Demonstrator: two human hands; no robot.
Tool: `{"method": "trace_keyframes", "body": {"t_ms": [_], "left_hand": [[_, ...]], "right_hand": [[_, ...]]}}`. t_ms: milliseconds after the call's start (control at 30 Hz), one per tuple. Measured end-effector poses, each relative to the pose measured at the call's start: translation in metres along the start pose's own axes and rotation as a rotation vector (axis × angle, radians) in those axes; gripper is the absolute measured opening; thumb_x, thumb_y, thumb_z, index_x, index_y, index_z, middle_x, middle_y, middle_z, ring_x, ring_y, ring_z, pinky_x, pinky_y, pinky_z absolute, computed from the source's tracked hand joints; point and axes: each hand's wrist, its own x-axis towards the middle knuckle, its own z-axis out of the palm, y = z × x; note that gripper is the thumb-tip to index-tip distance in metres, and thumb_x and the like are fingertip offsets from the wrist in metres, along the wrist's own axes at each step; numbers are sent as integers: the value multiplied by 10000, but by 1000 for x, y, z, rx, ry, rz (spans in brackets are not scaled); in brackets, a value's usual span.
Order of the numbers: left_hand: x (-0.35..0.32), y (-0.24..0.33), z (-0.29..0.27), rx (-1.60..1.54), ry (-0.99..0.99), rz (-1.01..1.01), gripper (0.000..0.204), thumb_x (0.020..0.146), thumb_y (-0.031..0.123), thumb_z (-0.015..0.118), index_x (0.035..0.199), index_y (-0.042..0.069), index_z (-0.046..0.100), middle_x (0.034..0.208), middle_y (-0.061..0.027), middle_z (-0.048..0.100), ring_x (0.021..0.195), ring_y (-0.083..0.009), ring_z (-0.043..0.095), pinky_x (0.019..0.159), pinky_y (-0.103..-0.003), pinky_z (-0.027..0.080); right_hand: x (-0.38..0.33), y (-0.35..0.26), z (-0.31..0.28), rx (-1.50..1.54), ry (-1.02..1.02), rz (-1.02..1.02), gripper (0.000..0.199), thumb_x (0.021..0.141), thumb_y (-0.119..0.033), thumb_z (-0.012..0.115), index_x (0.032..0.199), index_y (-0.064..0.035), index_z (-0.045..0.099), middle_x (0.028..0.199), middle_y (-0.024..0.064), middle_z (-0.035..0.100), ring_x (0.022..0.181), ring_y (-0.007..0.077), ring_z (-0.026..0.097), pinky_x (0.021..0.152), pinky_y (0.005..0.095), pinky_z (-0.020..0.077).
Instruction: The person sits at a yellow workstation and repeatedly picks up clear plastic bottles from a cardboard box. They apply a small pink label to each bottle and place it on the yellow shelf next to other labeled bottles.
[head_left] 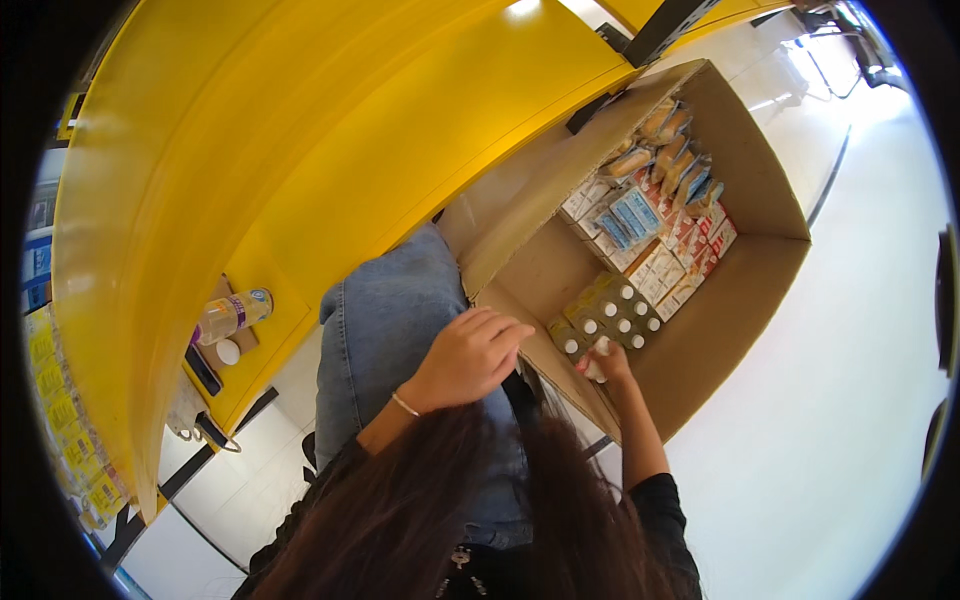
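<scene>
My right hand [609, 366] reaches into a large cardboard box [520, 268] at its near end. Its fingers are closed round a white-capped bottle, mostly hidden by the hand. Just beyond stand several bottles [607, 311] with white caps and dull green bodies, packed closely in rows. My left hand [468, 352], with a thin bracelet at the wrist, hovers over my thigh near the box's near left corner. Its fingers are loosely curled together and nothing shows in them; the palm is hidden.
Farther in the box lie small red-and-white cartons [690, 240], blue-and-white packs [632, 216] and wrapped brown food packs [680, 165]. A yellow table [420, 110] borders the box's left side. On a lower yellow surface lies a clear jar [235, 313] beside a white lid [228, 351].
</scene>
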Motion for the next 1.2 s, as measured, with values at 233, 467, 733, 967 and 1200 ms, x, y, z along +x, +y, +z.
{"method": "trace_keyframes", "body": {"t_ms": [233,467,733,967,1200], "left_hand": [[1,-39,77,55,-120,5,278,745,154,605,1004,53,606,910,-55,610,854,-225,591,736,-309,480],[-1,-45,106,304,-447,-177,221,734,197,601,931,98,605,866,-37,601,801,-220,583,694,-311,496],[18,-15,86,373,-413,-348,226,732,225,599,917,95,596,891,-28,593,824,-214,576,708,-315,496],[-1,-35,100,242,-252,-128,549,690,217,649,1200,74,502,1145,-92,547,1027,-225,551,785,-323,483],[2,-38,57,-749,-311,-162,634,770,222,658,1324,55,399,1251,-112,506,1162,-227,476,935,-329,414]], "right_hand": [[58,93,42,-417,149,-66,378,758,-202,640,1078,-14,567,942,201,647,903,331,628,783,407,481],[68,59,68,-683,26,-38,383,764,-269,613,1071,-44,578,952,198,646,912,341,623,793,420,482],[46,-12,80,-945,-157,-153,397,770,-346,583,1064,-79,591,965,194,645,923,352,616,805,434,483],[-30,-129,82,-1104,-195,-398,316,745,-305,606,951,-65,620,930,189,646,887,353,623,752,444,504],[-143,-243,76,-1053,-159,-768,293,709,-258,663,960,-115,611,840,139,650,802,340,625,696,433,491]]}}
